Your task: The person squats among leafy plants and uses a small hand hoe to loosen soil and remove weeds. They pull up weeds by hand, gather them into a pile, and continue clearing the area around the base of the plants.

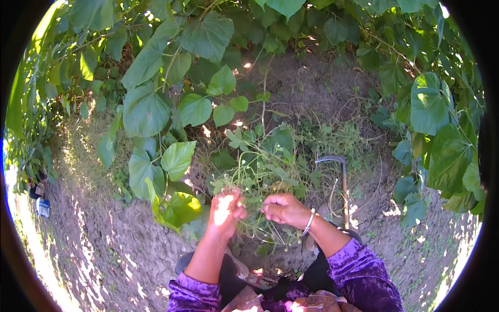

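A loose tangle of thin-stemmed green weeds (269,171) spreads in front of me, between and beyond my hands. My left hand (227,210) has its fingers curled around some of the stems at the left side, with bright sun on its back. On the right, my right hand (282,210) pinches stems between thumb and fingers; a pale bangle (309,222) circles that wrist. To the right of the tangle lies a sickle (344,187) with a curved metal blade and a wooden handle, touched by neither hand.
Broad-leaved branches (146,109) hang low at the left and across the top. More leafy branches (440,117) crowd the right side. Cracked dry soil (117,249) lies around me, with short grass (91,144) at the left. A blue and white object (43,207) stands at the far left.
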Motion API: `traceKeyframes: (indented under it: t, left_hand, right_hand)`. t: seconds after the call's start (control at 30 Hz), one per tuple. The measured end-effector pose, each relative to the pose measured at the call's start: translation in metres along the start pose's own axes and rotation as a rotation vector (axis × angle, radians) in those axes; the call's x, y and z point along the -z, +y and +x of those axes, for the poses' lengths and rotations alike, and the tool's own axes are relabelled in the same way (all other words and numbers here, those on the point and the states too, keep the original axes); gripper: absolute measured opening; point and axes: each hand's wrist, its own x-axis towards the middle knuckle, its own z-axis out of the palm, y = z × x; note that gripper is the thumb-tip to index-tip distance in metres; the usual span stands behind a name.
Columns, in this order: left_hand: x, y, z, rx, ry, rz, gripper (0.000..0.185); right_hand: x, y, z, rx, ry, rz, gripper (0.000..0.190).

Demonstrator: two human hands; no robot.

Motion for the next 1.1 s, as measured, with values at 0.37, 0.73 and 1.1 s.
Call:
traceKeyframes:
  t: [0.37, 0.73, 1.1]
  left_hand:
    - [-0.013, 0.002, -0.004, -0.005, 0.080, 0.039, 0.011]
    - [-0.009, 0.008, -0.008, -0.008, 0.047, 0.035, 0.011]
    - [-0.026, 0.009, -0.022, -0.029, 0.155, 0.152, 0.012]
  right_hand:
    - [-0.005, 0.007, 0.000, 0.054, 0.026, 0.010, 0.013]
    - [0.026, 0.001, 0.005, 0.102, 0.291, 0.287, 0.016]
    - [0.019, 0.016, 0.025, 0.107, 0.349, -0.242, 0.024]
